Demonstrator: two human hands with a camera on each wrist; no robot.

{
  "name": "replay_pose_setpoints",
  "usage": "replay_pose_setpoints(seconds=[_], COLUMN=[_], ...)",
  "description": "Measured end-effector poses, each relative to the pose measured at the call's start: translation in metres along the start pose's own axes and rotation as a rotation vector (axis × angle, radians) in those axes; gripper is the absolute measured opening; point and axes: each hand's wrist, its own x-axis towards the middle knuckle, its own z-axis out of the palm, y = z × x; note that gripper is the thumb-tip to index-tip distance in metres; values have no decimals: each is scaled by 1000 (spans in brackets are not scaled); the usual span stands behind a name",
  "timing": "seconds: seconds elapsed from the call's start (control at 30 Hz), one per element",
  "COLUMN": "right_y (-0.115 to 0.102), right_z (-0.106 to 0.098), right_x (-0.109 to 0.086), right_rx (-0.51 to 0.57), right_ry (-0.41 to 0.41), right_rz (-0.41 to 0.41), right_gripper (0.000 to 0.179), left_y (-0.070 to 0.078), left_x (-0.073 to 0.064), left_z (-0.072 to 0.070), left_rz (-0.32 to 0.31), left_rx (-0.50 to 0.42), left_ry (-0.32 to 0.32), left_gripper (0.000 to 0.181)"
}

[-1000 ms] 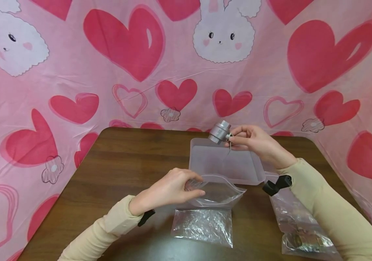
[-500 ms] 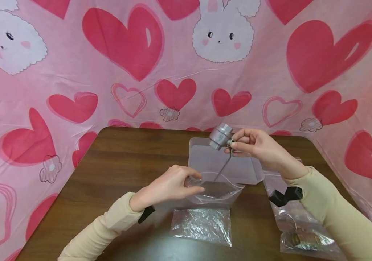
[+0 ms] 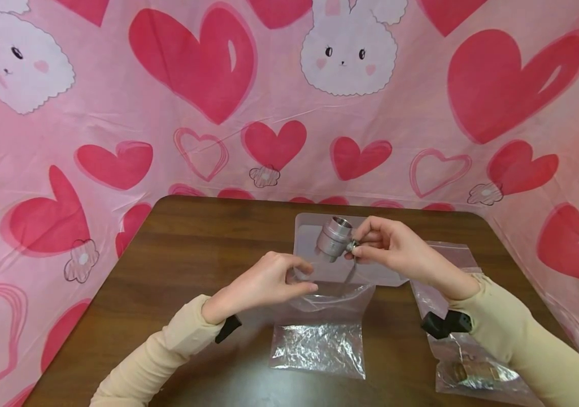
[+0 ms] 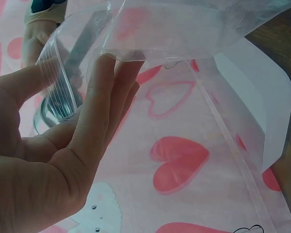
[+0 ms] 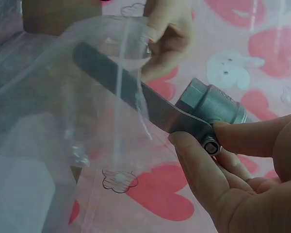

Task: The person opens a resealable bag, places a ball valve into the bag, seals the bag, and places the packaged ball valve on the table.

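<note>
A silver ball valve (image 3: 333, 240) with a long flat lever (image 5: 116, 82) is pinched by my right hand (image 3: 396, 249) near the lever's pivot. In the right wrist view, the lever's free end reaches into the mouth of a clear zip bag (image 5: 48, 97), while the valve body (image 5: 208, 107) stays outside. My left hand (image 3: 269, 282) holds that bag by its mouth, thumb and fingers spread apart along the rim (image 4: 63, 82). In the head view, a shiny clear plastic part (image 3: 317, 350) lies flat below; I cannot tell whether it belongs to the same bag.
Behind the hands sits a translucent plastic tray (image 3: 303, 232) on the brown wooden table (image 3: 208, 237). To the right, partly under the right forearm, lies another clear bag (image 3: 447, 282) with a brass-coloured fitting (image 3: 477, 372) inside. A pink heart-patterned cloth (image 3: 269, 85) hangs behind.
My right hand has lowered the ball valve towards the bag, and the lever has swung down to its mouth. The left hand has stayed nearly in place, with the bag's opening shifting.
</note>
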Motion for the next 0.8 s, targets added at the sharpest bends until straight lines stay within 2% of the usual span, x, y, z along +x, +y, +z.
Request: replay_pose_setpoints(seconds=[0.2, 0.37, 0.67, 0.8], right_y=[1, 1, 3, 3], right_z=[9, 14, 27, 33], right_x=[-7, -12, -15, -14], right_rx=[-179, -339, -573, -651], right_ry=[-5, 21, 76, 97], right_rz=[-71, -171, -442, -513], right_gripper=[17, 22, 30, 31], left_y=[0, 1, 3, 4], left_x=[-1, -1, -1, -1], left_z=[-3, -5, -6, -6], left_rz=[-9, -27, -12, -7], left_rx=[-9, -31, 8, 26], left_ry=[1, -12, -2, 1], left_gripper=[33, 36, 38, 38])
